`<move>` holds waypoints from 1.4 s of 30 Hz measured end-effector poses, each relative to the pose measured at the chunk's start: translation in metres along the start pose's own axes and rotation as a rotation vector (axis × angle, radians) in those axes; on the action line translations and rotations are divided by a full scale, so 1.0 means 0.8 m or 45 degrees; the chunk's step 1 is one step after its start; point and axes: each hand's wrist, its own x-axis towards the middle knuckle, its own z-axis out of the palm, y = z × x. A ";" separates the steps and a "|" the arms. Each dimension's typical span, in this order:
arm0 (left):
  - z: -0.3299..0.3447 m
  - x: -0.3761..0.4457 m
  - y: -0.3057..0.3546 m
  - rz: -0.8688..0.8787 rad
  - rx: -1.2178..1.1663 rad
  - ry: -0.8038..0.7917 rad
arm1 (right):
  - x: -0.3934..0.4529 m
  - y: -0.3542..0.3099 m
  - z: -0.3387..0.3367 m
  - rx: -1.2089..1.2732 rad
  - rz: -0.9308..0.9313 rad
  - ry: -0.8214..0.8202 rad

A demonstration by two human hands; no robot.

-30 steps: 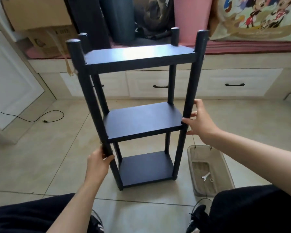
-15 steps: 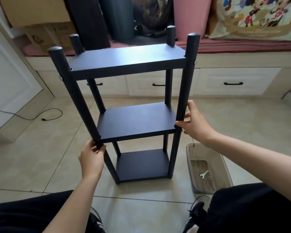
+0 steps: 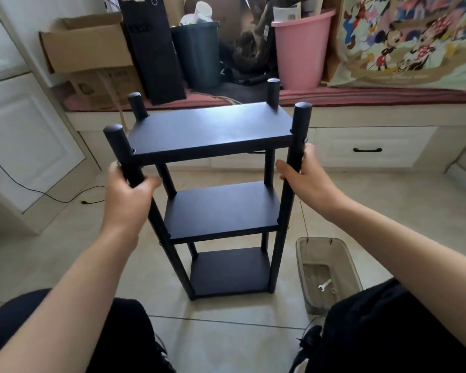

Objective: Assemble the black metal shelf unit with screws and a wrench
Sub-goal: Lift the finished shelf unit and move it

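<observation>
The black metal shelf unit (image 3: 213, 130) stands upright on the tiled floor in front of me, with three black boards between four round posts. My left hand (image 3: 128, 195) grips the near left post just below the top board. My right hand (image 3: 308, 180) grips the near right post at about the same height. A small silver wrench (image 3: 324, 285) lies inside a translucent plastic bin (image 3: 347, 262) on the floor to the right of the shelf. No screws are visible in my hands.
Behind the shelf runs a low bench with white drawers (image 3: 369, 149), carrying a cardboard box (image 3: 89, 41), a dark bin (image 3: 197, 52) and a pink bucket (image 3: 300, 49). A black cable (image 3: 65, 199) trails on the floor at left. My knees frame the bottom.
Both hands have slid up the front posts from the middle shelf level to just under the top board. The view has pulled back and higher over the shelf.
</observation>
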 end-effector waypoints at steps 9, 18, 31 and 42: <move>0.008 0.055 0.011 0.008 -0.052 -0.039 | 0.045 -0.035 0.030 0.250 -0.049 0.249; 0.078 0.184 -0.007 0.074 -0.035 0.082 | 0.184 -0.008 0.029 0.201 0.000 0.215; 0.152 0.327 -0.040 -0.041 0.005 0.139 | 0.348 0.046 0.044 0.307 0.085 0.158; 0.117 0.294 0.013 -0.545 -0.002 -0.139 | 0.320 -0.016 -0.012 0.251 0.597 -0.206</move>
